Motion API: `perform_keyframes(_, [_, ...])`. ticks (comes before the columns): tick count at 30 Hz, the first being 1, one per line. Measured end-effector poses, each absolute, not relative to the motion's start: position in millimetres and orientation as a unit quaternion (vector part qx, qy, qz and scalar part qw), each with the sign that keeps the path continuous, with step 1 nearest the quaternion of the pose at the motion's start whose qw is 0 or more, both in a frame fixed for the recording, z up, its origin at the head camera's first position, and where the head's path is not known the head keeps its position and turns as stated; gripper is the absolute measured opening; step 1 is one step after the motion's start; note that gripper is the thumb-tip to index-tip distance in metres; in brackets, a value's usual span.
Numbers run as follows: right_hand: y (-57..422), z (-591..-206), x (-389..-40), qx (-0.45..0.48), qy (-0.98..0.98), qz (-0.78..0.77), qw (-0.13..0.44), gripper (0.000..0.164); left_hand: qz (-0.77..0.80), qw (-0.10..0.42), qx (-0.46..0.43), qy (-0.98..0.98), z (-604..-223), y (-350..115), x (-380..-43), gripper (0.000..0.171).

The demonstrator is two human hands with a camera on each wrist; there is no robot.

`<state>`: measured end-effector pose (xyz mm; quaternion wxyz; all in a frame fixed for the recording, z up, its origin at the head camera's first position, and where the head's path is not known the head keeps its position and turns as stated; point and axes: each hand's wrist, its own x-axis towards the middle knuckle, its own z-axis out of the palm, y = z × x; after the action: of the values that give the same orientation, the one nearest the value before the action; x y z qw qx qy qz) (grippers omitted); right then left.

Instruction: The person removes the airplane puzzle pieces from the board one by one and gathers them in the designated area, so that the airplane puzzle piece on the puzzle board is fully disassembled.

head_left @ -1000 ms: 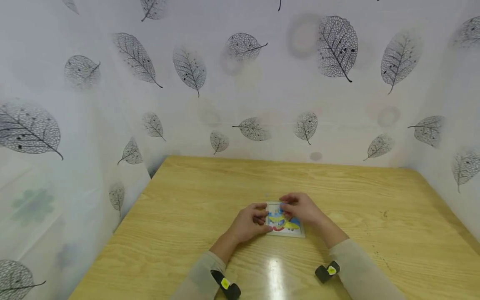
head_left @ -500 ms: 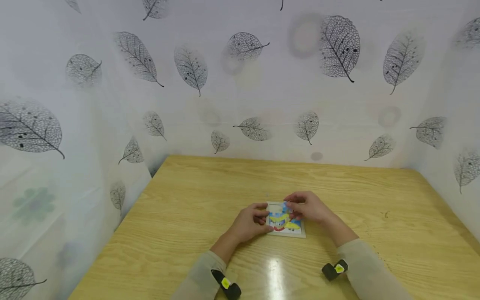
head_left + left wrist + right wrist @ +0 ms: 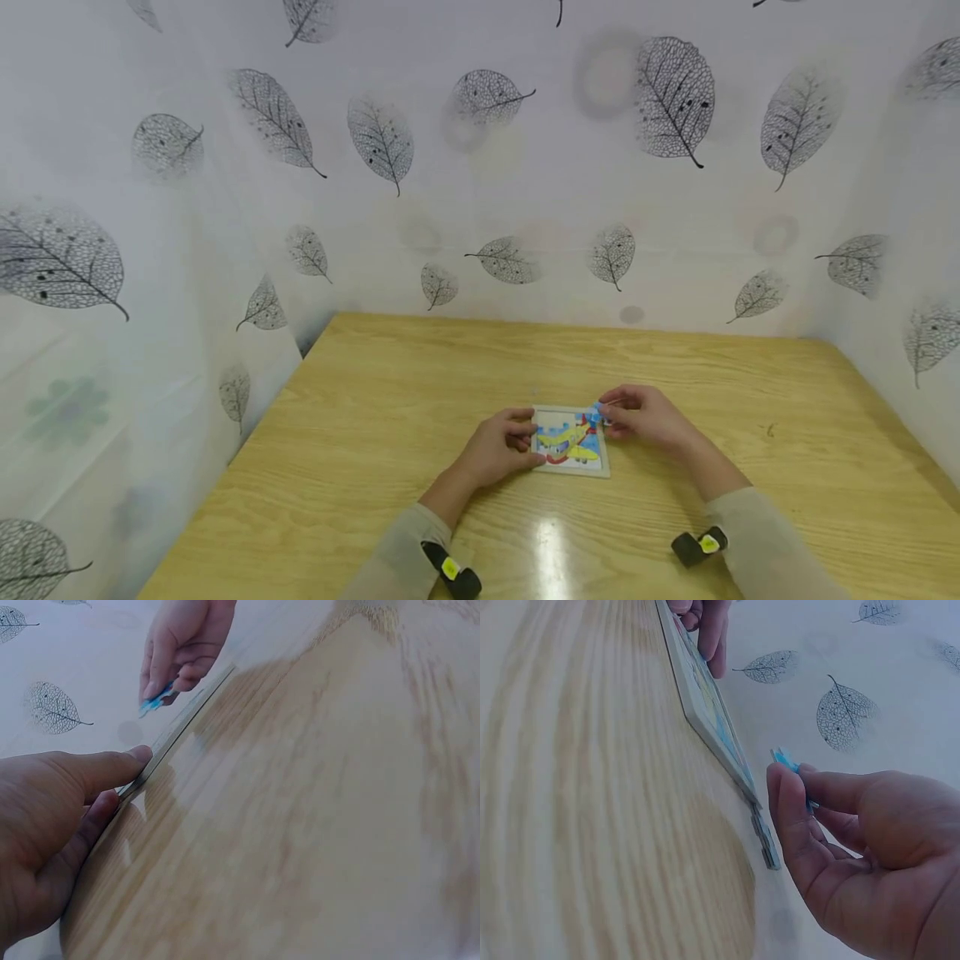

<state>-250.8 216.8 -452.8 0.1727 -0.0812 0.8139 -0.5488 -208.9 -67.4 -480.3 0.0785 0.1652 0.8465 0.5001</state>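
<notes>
A square jigsaw puzzle board (image 3: 573, 472) with a pale rim lies on the table, its picture a yellow-and-red airplane on blue and white. The upper left part inside the rim shows bare. My left hand (image 3: 491, 447) holds the board's left side, thumb (image 3: 120, 766) on the near corner. Over the board's upper right corner, my right hand (image 3: 648, 419) pinches a small blue puzzle piece (image 3: 783, 758) between thumb and fingertips, raised off the board. In the right wrist view, another puzzle piece (image 3: 765, 840) lies on the table by the board's corner; the head view hides it behind my right hand.
The wooden table (image 3: 420, 367) extends around the board on all sides. A pale curtain (image 3: 540, 183) printed with dark leaves hangs behind the table and along its sides. Both forearms wear black wrist straps (image 3: 701, 546).
My right hand has moved right, from over the board's upper middle to its upper right corner, carrying the blue puzzle piece and uncovering more of the picture. My left hand stays in place.
</notes>
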Motion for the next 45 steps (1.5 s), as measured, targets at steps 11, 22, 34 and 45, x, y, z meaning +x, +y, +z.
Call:
perform_keyframes(11, [242,-456,-247,-0.050,0.814,-0.560,0.145,0.037,0.505,0.079,0.171,0.842,-481,-69,-208,0.055])
perform_keyframes(22, [257,-452,-242,-0.027,0.812,-0.568,0.132,0.039,0.500,0.078,0.166,0.847,-480,-69,-209,0.055])
perform_keyframes(34, [267,-452,-237,-0.007,0.861,-0.498,0.102,0.039,0.502,0.076,0.167,0.845,-481,-68,-209,0.056])
perform_keyframes(45, [262,-449,-234,0.003,0.900,-0.429,0.075,0.039,0.506,0.079,0.168,0.843,-480,-68,-208,0.053])
